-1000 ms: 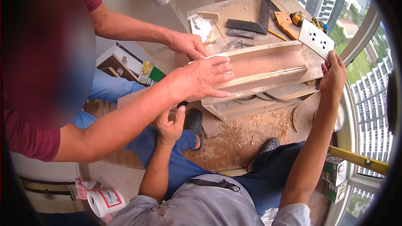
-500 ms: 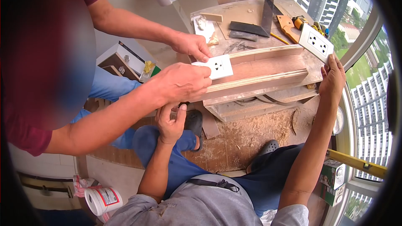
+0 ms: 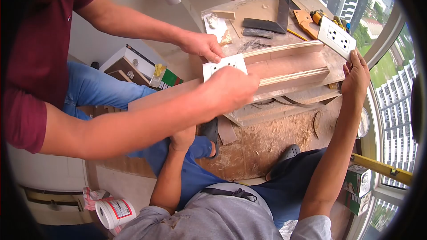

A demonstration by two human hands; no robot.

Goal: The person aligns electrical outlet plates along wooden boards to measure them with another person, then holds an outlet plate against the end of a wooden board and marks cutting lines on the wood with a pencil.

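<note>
Wood shavings [image 3: 291, 126], dusty worktop [image 3: 251, 11], window [image 3: 386, 38], right grip [image 3: 356, 79] pinching socket plate [image 3: 336, 38], left grip [image 3: 183, 138] unclear

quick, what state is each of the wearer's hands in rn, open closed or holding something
Left hand: cannot be told, mostly hidden behind the co-worker's forearm.
Right hand: closed, holding a white socket plate by one end.

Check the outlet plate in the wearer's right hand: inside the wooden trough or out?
Out. The right hand holds the outlet plate by its lower end, outside the walls of the wooden trough.
</note>
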